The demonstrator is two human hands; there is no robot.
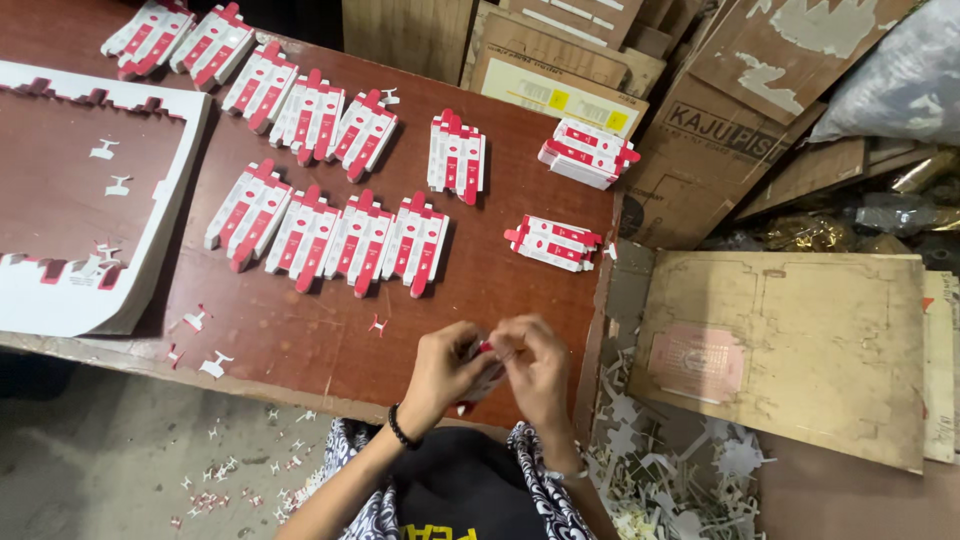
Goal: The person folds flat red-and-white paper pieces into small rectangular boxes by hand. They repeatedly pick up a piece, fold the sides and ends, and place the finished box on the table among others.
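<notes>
Two hands meet at the near edge of the desk [470, 270]; the left hand [443, 368] and the right hand [535, 372] both pinch one small red-and-white card blank [483, 352], held just above the desk edge and close to the person's body; the step in hand looks like picking waste slivers off the blank, or flexing its folds; which of the two cannot be told. The next move seems to call for a fine fingertip pull without tearing the thin tabs; then a free spot among the fanned stacks of blanks [340, 235] lying well beyond the hands. Most of the held blank is hidden by the fingers; its shape and how many layers it has cannot be made out. Far to the left of the hands, the punched waste sheet [150, 250] is cut off by the frame; to their right lies a heap of pale offcuts [670, 480], its pieces too small to tell apart.
</notes>
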